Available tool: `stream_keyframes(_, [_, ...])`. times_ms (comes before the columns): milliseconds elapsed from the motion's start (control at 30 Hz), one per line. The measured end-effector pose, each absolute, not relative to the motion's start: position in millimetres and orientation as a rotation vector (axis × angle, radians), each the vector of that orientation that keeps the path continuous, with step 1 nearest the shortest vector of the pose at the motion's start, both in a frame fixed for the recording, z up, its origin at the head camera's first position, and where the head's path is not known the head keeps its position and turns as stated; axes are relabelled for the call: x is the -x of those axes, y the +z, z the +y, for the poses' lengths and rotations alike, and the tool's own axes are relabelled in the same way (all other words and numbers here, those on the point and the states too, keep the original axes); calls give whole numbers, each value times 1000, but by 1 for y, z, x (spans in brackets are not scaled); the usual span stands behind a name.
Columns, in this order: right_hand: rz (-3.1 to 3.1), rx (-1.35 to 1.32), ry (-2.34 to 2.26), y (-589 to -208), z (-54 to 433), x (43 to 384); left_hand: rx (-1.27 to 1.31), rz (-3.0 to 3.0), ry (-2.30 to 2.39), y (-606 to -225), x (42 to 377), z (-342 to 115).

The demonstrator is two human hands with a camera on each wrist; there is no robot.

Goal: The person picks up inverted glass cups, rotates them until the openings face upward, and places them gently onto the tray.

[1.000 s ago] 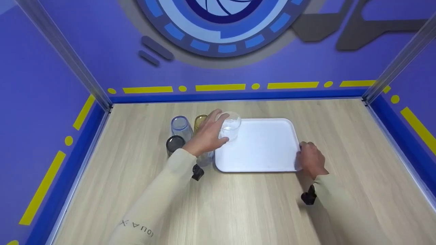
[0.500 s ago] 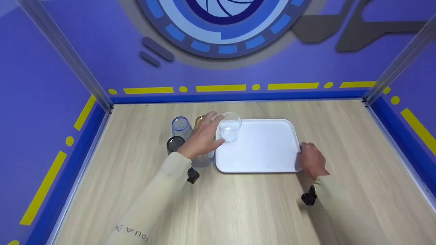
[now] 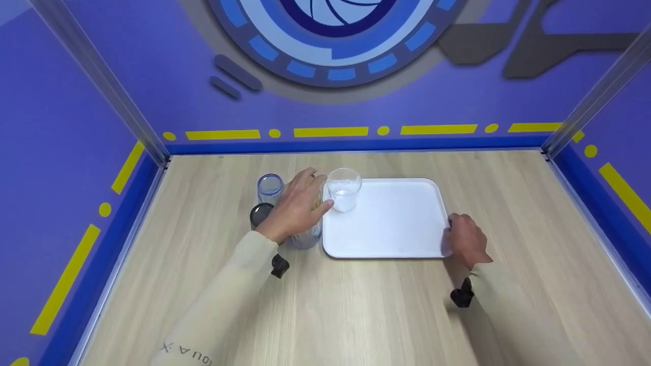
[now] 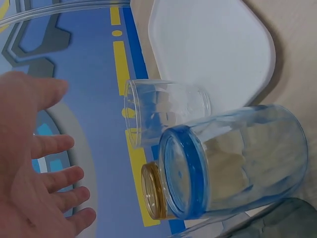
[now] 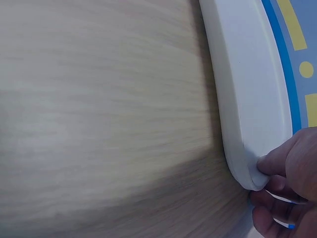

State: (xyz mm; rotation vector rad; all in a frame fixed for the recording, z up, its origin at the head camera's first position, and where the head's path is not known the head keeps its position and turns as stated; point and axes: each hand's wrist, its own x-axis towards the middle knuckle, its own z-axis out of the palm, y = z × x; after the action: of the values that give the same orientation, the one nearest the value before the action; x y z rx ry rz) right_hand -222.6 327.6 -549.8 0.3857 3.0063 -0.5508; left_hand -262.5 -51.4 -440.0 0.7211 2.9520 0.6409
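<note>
My left hand (image 3: 296,204) hovers over a cluster of glasses left of the tray, its fingers spread and apart from them in the left wrist view. A clear cup (image 3: 344,190) stands on the back left corner of the white tray (image 3: 389,221). Below the hand is a large clear glass with a blue top (image 4: 247,161), with a yellow-topped glass (image 4: 152,191) behind it. A blue-rimmed glass (image 3: 270,185) and a dark glass (image 3: 260,213) stand farther left. My right hand (image 3: 466,236) pinches the tray's right edge between thumb and fingers.
The tray and glasses stand on a wooden table (image 3: 356,310). Blue printed panels (image 3: 315,114) wall in its back and both sides.
My left hand has let go of the clear cup and moved left, over the other glasses. The cup stays on the tray. My right hand has kept its hold on the tray.
</note>
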Motion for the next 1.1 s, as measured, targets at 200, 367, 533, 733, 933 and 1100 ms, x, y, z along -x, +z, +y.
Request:
stream_keyframes(200, [3023, -382, -545, -551, 328, 222, -730, 2938, 645, -440, 260, -59])
stream_keyframes(367, [3026, -390, -537, -552, 327, 223, -742, 2952, 661, -440, 257, -64])
stream_keyframes(533, [3018, -395, -540, -552, 327, 223, -761, 2979, 699, -443, 256, -70])
stream_keyframes(733, [3016, -384, -548, -551, 327, 222, -648, 2948, 708, -444, 251, -79])
stream_keyframes(933, [2995, -401, -545, -551, 326, 221, -574, 2930, 708, -446, 249, -86])
stream_keyframes(1100, [3000, -386, -544, -551, 327, 221, -581, 2918, 717, -447, 247, -92])
